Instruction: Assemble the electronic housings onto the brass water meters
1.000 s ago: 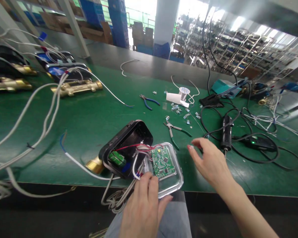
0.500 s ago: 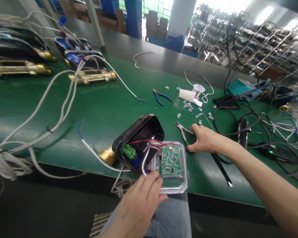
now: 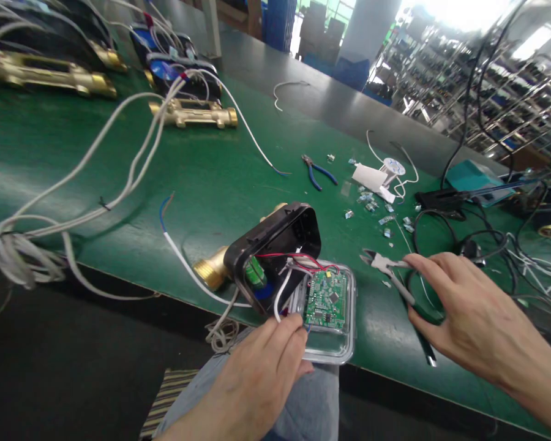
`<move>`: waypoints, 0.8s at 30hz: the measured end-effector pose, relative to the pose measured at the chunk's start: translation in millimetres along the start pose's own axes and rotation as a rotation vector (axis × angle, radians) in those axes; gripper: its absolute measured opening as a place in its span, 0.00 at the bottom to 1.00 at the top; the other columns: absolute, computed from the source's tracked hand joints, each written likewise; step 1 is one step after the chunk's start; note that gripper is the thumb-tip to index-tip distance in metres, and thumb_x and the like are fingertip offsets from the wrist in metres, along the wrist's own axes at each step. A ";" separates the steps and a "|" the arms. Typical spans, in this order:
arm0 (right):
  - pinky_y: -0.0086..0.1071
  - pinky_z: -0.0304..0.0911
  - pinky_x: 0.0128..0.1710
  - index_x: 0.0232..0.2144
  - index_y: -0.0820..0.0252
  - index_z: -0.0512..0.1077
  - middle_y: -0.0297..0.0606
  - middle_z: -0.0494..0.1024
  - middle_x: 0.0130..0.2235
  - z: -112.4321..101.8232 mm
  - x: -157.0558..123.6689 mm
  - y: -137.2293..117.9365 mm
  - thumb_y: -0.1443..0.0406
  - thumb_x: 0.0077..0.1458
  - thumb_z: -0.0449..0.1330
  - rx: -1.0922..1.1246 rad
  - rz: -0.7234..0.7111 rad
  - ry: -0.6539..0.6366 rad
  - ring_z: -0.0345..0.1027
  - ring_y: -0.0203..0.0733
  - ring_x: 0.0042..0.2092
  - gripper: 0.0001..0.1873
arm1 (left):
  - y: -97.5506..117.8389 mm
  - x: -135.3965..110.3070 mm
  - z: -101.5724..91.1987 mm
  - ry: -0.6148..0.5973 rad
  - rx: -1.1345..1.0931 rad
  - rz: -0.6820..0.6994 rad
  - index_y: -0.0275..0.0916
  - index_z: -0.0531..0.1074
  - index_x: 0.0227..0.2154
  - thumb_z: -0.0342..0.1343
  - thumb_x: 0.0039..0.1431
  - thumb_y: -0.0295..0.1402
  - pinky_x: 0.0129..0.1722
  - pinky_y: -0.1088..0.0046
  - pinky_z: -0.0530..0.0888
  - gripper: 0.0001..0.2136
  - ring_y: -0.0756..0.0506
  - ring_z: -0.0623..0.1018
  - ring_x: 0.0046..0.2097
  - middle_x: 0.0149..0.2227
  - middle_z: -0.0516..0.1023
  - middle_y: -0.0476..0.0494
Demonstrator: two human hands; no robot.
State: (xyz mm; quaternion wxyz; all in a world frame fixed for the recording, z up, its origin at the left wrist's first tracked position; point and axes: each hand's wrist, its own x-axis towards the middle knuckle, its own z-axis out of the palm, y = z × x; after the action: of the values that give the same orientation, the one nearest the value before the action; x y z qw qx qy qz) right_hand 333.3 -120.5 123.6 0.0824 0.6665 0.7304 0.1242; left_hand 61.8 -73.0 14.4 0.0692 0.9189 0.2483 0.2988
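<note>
The left hand [image 3: 264, 358] is closed at the near left corner of a clear cover [image 3: 327, 349], fingers above and thumb by the near edge; by this grip the cover is probably kept steady at the bench rim. Green-handled pliers [image 3: 384, 263] are grasped in the right hand [image 3: 475, 306], thumb and fingers set apart on the two handles. The jaws are parted and pointed left and far, which seems to suit quick use. A dark rod [image 3: 430, 353] is partly hidden beneath the right hand; whether it is touched cannot be told.

Beside the cover, a black housing [image 3: 272, 228] is laid tilted near the bench edge, its opening turned near and right, presumably so that the inside can be reached. In it a green component [image 3: 256, 272] and something blue are seen. A green circuit board [image 3: 328, 300] is held in the cover, and the two are joined by red wires [image 3: 275, 255], so they are likely kept close to spare the leads.

Farther right on the green bench [image 3: 252, 196], small pale-blue pieces [image 3: 370, 203] are scattered near a wire spool [image 3: 393, 165], apparently within reach. Blue-handled cutters [image 3: 309, 164] are left apart from both hands.
</note>
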 end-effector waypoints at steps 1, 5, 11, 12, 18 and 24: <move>0.42 0.62 0.39 0.53 0.61 0.63 0.48 0.69 0.43 -7.8 -4.9 -1.3 0.57 0.50 0.54 -0.017 -0.073 0.045 0.63 0.51 0.41 0.28 | 0.1 0.5 -0.7 -0.012 -0.002 -0.002 0.33 0.69 0.40 0.39 0.68 0.35 0.39 0.70 0.75 0.15 0.47 0.77 0.40 0.40 0.76 0.41; 0.42 0.59 0.35 0.50 0.56 0.66 0.47 0.71 0.41 -29.8 -6.1 -20.4 0.69 0.48 0.49 -0.175 -0.348 0.111 0.63 0.51 0.38 0.25 | 0.7 0.3 -1.4 -0.062 0.004 -0.002 0.33 0.68 0.40 0.37 0.69 0.35 0.38 0.67 0.75 0.16 0.45 0.76 0.39 0.40 0.75 0.40; 0.42 0.56 0.37 0.49 0.62 0.67 0.45 0.73 0.39 -35.3 12.3 -47.3 0.77 0.46 0.47 -0.240 -0.613 0.145 0.63 0.51 0.39 0.27 | 2.2 -0.7 -1.7 -0.120 -0.001 -0.021 0.34 0.67 0.39 0.38 0.68 0.35 0.37 0.67 0.73 0.14 0.44 0.75 0.39 0.42 0.73 0.39; 0.42 0.56 0.38 0.49 0.64 0.67 0.45 0.73 0.40 -35.8 13.8 -49.2 0.77 0.46 0.46 -0.231 -0.644 0.152 0.63 0.51 0.40 0.27 | 2.4 -0.4 -2.1 -0.117 -0.003 -0.018 0.34 0.67 0.39 0.38 0.68 0.34 0.37 0.67 0.73 0.13 0.44 0.74 0.39 0.41 0.73 0.39; 0.44 0.56 0.40 0.49 0.68 0.66 0.47 0.72 0.42 -40.0 19.2 -53.7 0.77 0.51 0.42 -0.268 -0.741 0.186 0.63 0.51 0.41 0.25 | 3.3 0.2 -3.4 -0.114 -0.058 -0.049 0.35 0.67 0.37 0.40 0.68 0.35 0.35 0.68 0.72 0.12 0.45 0.74 0.38 0.40 0.73 0.40; 0.44 0.56 0.39 0.47 0.67 0.69 0.45 0.73 0.41 -42.3 27.3 -57.5 0.78 0.52 0.39 -0.288 -0.799 0.191 0.64 0.48 0.39 0.26 | 3.6 -2.6 -0.9 -0.126 -0.075 -0.051 0.34 0.67 0.39 0.45 0.66 0.33 0.37 0.67 0.72 0.09 0.44 0.73 0.38 0.41 0.73 0.40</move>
State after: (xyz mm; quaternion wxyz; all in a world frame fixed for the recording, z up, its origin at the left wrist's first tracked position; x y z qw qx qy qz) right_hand 263.7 -101.1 148.5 0.1482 0.2989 0.9104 0.2446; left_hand 61.0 -77.5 14.9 0.1266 0.9259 0.2555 0.2477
